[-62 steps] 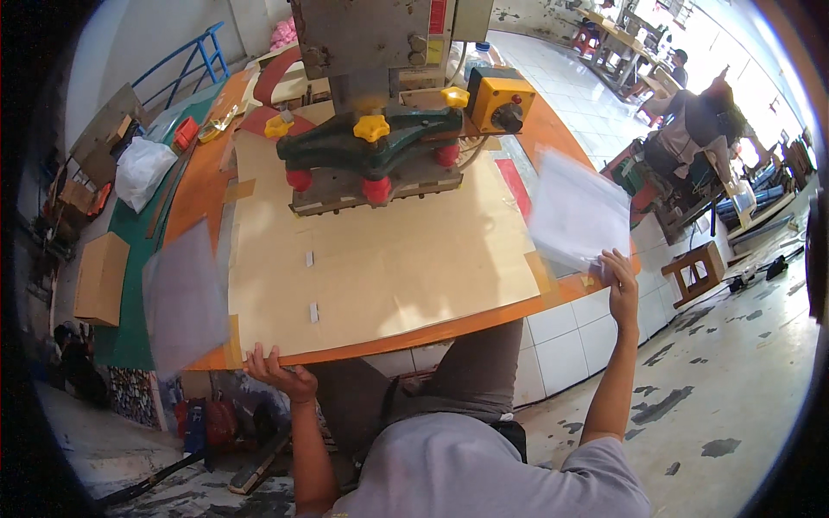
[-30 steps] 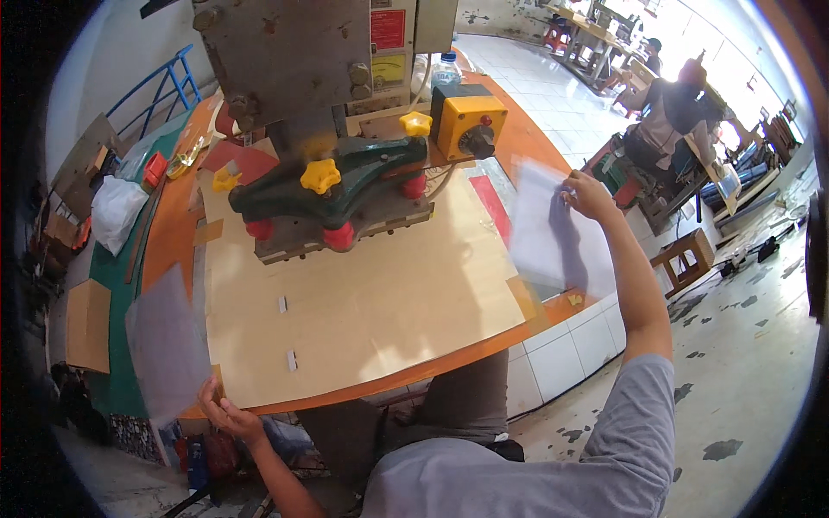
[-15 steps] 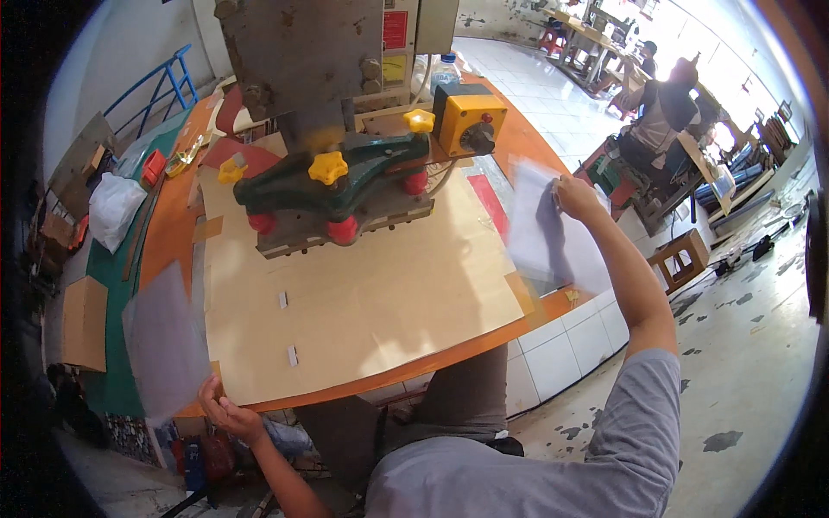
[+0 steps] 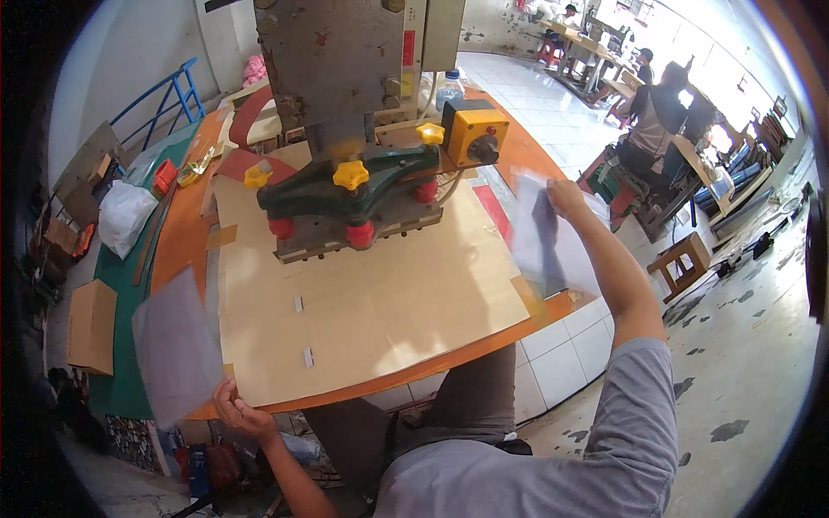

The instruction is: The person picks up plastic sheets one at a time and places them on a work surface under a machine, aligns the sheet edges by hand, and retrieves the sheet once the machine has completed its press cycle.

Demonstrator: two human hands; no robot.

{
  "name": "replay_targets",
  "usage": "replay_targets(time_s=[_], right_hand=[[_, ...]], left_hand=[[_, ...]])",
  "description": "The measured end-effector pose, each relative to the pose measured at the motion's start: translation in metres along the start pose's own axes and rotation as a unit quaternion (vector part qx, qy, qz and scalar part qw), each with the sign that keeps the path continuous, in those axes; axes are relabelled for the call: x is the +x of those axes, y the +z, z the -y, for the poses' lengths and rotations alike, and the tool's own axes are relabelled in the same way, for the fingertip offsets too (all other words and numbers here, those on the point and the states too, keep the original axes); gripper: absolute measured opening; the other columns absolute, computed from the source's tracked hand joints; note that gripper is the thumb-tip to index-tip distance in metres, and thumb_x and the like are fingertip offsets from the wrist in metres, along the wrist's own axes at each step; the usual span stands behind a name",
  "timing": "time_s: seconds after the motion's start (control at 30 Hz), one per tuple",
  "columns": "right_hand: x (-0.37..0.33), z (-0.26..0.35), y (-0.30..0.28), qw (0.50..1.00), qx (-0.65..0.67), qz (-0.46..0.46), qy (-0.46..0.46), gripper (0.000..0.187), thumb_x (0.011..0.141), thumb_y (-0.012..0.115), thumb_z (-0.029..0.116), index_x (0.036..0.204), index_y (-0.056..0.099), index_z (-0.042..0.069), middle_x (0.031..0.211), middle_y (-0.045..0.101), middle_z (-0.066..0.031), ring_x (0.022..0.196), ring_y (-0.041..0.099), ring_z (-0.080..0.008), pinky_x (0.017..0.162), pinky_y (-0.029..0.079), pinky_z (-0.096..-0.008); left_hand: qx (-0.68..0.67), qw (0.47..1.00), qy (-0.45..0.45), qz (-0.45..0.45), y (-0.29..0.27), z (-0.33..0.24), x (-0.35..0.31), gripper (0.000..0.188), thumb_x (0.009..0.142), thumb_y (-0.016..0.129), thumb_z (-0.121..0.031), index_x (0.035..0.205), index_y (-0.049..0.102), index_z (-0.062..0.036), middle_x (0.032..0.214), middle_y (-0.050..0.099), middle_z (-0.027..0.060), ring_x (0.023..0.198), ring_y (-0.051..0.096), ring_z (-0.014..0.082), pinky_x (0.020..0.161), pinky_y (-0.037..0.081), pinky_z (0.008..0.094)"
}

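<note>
A person in a grey T-shirt is spreading both arms along an orange worktop (image 4: pixel 178 250). The right hand (image 4: pixel 566 199) is reaching over translucent sheets (image 4: pixel 537 246) lying on the right side, its fingers bending down at them; from where I am standing, I cannot tell how far that grip is closing or whether it is pinching a sheet. The left hand (image 4: pixel 245 416) is resting at the near left corner, its grip loosely half open around nothing I am seeing, beside another translucent sheet (image 4: pixel 179 350) that is lying along the left edge. Between the hands, a broad cream sheet (image 4: pixel 406 315) is covering the middle, carrying two small white pieces (image 4: pixel 308 356). Above its far part, a press head (image 4: pixel 315 205) with yellow knobs is hanging, and a yellow control box (image 4: pixel 477 135) is jutting out beside it.
</note>
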State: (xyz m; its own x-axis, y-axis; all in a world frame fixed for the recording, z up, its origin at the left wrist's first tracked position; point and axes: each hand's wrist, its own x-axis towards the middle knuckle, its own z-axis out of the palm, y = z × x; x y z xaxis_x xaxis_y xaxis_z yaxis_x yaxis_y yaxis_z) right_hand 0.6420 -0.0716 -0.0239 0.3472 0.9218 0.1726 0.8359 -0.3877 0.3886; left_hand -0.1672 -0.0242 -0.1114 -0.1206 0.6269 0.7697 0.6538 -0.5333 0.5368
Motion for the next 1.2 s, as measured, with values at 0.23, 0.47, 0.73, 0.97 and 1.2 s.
replay_targets(time_s=[0.23, 0.47, 0.73, 0.97, 1.2], right_hand=[[0.001, -0.057, -0.009, 0.961, 0.263, 0.056, 0.062, 0.023, 0.100, 0.063, 0.017, 0.110, 0.074, 0.000, 0.093, 0.077, -0.0197, 0.089, 0.076, -0.0294, 0.082, 0.058, -0.0417], [0.001, -0.061, -0.017, 0.917, 0.382, 0.059, 0.096, 0.040, 0.108, 0.059, 0.035, 0.101, 0.074, -0.001, 0.089, 0.075, -0.0127, 0.083, 0.070, -0.0217, 0.079, 0.054, -0.0392], [-0.006, -0.042, -0.024, 0.917, 0.373, 0.010, 0.142, 0.065, 0.105, 0.053, 0.059, 0.090, 0.074, 0.000, 0.083, 0.073, -0.0164, 0.080, 0.068, -0.0305, 0.081, 0.053, -0.0432], [-0.014, -0.027, -0.042, 0.934, 0.332, -0.018, 0.132, 0.054, 0.106, 0.053, 0.056, 0.106, 0.076, 0.007, 0.096, 0.076, -0.0165, 0.100, 0.071, -0.0359, 0.093, 0.050, -0.0481], [-0.030, -0.039, -0.001, 0.949, 0.260, -0.140, 0.107, 0.045, 0.106, 0.057, 0.045, 0.136, 0.068, 0.013, 0.140, 0.064, -0.0127, 0.133, 0.056, -0.0311, 0.115, 0.033, -0.0513]], left_hand=[[-0.013, 1.000, 0.007, 0.007, 0.000, -0.002, 0.003, 0.046, 0.106, 0.036, -0.030, 0.110, 0.065, 0.0055, 0.114, 0.066, 0.0207, 0.107, 0.066, 0.0351, 0.088, 0.058, 0.0451], [-0.012, 1.000, -0.002, 0.009, -0.003, -0.004, 0.003, 0.047, 0.107, 0.035, -0.030, 0.110, 0.064, 0.0061, 0.115, 0.065, 0.0213, 0.108, 0.065, 0.0358, 0.089, 0.057, 0.0456], [0.010, 1.000, -0.002, 0.011, -0.002, -0.003, 0.001, 0.043, 0.106, 0.037, -0.027, 0.110, 0.064, 0.0057, 0.115, 0.066, 0.0210, 0.109, 0.065, 0.0370, 0.095, 0.054, 0.0475], [0.014, 1.000, -0.012, 0.007, -0.003, -0.007, 0.003, 0.043, 0.106, 0.038, -0.028, 0.111, 0.065, 0.0056, 0.115, 0.067, 0.0209, 0.109, 0.064, 0.0379, 0.097, 0.051, 0.0492], [-0.021, 1.000, -0.007, 0.017, 0.001, -0.002, 0.001, 0.045, 0.109, 0.038, -0.029, 0.113, 0.064, 0.0072, 0.117, 0.065, 0.0213, 0.111, 0.064, 0.0368, 0.094, 0.054, 0.0471]])
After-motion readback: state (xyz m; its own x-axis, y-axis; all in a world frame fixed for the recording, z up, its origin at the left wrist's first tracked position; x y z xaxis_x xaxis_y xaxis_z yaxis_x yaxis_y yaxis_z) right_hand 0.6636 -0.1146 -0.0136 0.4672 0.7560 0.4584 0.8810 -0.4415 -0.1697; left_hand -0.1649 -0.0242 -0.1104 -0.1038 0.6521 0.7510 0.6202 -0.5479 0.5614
